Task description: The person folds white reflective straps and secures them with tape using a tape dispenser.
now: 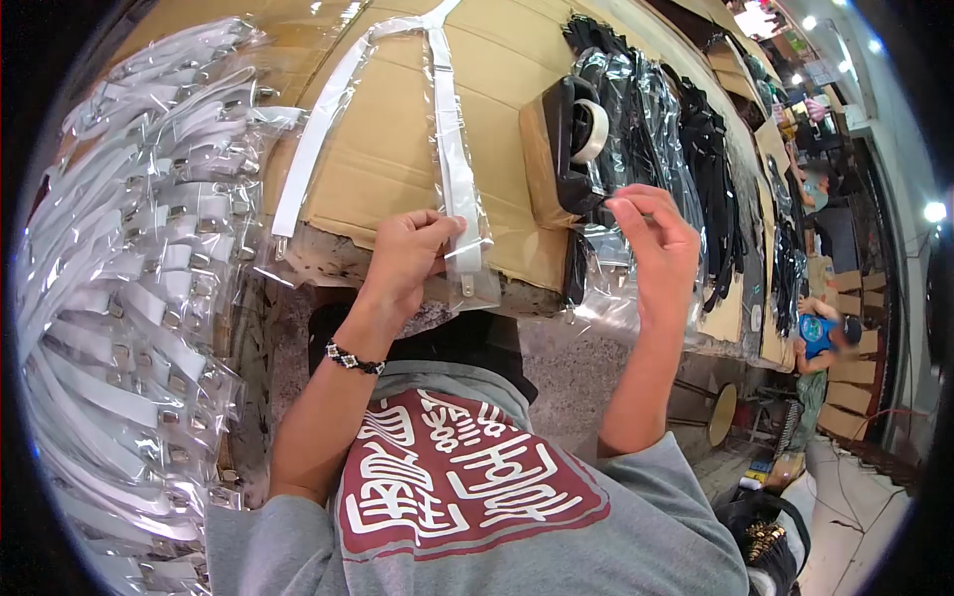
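Left hand (407, 253) pinches bagged white strap (452, 159) at table (388, 149) near edge; right hand (656, 248) pinches tape end beside tape dispenser (576, 139).

Both hands raised, fingers (626, 204) pinched

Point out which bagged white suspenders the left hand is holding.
The pair lying alone on the cardboard, pinched at its lower end by the left hand; the others sit piled at left.
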Action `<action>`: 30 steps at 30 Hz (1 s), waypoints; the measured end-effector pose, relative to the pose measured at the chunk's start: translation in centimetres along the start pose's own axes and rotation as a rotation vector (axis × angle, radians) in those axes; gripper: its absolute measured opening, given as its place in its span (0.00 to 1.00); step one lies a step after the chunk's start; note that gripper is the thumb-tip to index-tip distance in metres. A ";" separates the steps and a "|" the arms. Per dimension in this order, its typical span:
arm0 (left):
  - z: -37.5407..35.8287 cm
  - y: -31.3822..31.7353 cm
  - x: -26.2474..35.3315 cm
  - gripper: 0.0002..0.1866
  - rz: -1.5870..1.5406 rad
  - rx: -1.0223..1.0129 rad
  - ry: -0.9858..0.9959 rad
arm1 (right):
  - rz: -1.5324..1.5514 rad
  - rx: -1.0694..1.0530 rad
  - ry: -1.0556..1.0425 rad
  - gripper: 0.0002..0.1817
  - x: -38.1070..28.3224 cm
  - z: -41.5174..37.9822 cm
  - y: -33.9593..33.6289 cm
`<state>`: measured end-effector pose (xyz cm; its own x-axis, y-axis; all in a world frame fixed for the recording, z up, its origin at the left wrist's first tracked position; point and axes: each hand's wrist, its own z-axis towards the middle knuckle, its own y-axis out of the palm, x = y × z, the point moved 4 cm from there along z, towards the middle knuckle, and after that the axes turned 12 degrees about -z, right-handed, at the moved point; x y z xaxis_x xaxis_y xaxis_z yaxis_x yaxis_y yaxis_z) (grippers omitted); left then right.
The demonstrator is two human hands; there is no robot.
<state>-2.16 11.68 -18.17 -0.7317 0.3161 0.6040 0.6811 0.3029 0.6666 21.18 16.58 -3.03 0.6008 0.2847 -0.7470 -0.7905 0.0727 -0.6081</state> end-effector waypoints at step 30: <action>-0.6 0.9 0.5 0.08 -0.038 0.019 -0.029 | 0.436 -0.393 0.173 0.09 1.0 3.8 13.0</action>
<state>-1.93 11.58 -16.97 -0.7560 0.3299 0.5653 0.6535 0.3323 0.6800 11.06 21.46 -10.65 0.2688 0.0471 -0.9621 -0.8846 -0.3831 -0.2659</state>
